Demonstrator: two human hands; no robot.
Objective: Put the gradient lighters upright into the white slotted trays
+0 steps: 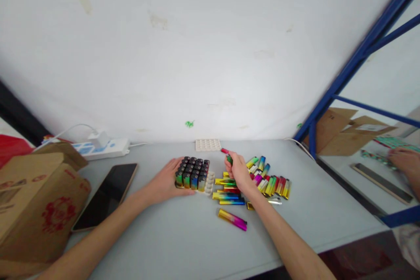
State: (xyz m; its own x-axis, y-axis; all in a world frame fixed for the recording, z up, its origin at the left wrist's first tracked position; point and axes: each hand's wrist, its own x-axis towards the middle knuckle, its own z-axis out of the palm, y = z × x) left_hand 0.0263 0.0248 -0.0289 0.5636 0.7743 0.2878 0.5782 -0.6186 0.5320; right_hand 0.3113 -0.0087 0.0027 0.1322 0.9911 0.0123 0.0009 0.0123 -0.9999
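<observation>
While the right hand (239, 170) pinches a green lighter (229, 159), its tilt unclear, the white tray (210, 182) lies leftward and nearer the body, its bare column running near to far; the left hand (171, 179) clasps the tray's opposite side, beside upright lighters (192, 173); loose lighters (271, 185) spread rightward.

A dark phone (106, 194) lies beside a cardboard box (34, 203).

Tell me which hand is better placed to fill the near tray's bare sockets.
Probably the right hand: it holds a lighter and is beside the near tray's bare end, by the loose lighters. The left hand is wrapped around the filled end.
</observation>
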